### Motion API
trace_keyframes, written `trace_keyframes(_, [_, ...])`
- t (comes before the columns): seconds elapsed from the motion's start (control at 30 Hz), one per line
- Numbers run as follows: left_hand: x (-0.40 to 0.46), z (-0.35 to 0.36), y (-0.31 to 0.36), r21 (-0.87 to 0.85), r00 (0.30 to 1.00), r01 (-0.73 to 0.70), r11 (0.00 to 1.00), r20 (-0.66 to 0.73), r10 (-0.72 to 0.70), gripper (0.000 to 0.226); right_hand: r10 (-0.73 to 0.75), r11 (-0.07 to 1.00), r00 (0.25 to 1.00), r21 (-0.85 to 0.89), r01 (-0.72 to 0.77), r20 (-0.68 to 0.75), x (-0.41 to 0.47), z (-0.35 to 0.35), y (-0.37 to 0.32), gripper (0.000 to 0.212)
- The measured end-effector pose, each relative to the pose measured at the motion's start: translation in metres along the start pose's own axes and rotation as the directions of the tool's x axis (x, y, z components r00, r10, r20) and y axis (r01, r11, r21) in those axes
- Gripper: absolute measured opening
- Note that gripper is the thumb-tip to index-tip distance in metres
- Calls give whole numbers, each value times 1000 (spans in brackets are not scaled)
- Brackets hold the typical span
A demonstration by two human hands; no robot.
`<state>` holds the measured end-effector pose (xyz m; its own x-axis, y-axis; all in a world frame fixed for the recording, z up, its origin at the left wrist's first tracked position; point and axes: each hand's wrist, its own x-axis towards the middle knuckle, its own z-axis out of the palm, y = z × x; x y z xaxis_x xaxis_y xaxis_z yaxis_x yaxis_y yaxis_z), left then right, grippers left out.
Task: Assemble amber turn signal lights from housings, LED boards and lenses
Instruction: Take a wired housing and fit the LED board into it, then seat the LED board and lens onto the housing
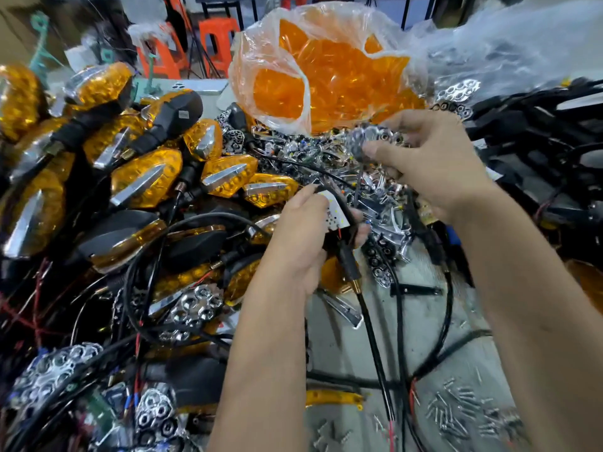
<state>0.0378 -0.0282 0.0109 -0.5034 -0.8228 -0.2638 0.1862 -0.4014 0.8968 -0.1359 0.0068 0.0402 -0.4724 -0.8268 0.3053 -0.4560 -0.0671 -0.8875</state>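
My left hand [301, 238] grips a black housing with a white LED board [334, 212] seated in it. The housing's stem and black cable [375, 340] hang down from that hand toward the table. Up and to the right, my right hand [427, 164] pinches a chrome honeycomb reflector [370, 138] above the pile of chrome parts. A clear plastic bag of amber lenses [326, 79] stands open just behind both hands.
Finished amber turn signals [146, 181] are heaped on the left, tangled with black and red wires. Loose chrome reflectors [192, 305] lie at lower left. Small screws [470, 415] are scattered at lower right. Black housings with cables [535, 138] are piled at right, orange stools [218, 40] behind.
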Motion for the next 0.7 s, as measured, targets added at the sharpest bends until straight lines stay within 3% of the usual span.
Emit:
trace_keyframes(0.1, [1,7,-3,-91,992,75,993,104,-65,26,-39,997,989,76,29,144,-28,-24,-2,11])
trace_keyframes(0.2, [-1,14,-6,-131,984,128,983,141,-110,22,-77,980,957,200,21,280,-41,-35,-4,21])
trace_keyframes(0.3, [2,15,-8,-156,986,141,978,109,-125,16,-94,988,954,142,55,284,-43,-35,-1,20])
trace_keyframes(0.43, [9,14,-11,-106,990,130,986,69,-123,22,5,982,941,174,-68,338,-46,-31,11,35])
trace_keyframes(0.53, [9,13,-12,-90,989,137,987,76,-130,29,6,978,929,192,-83,371,-49,-24,10,13])
trace_keyframes(0.7, [7,13,-10,-20,988,123,992,99,-120,34,42,981,932,160,-106,360,-52,-16,7,15])
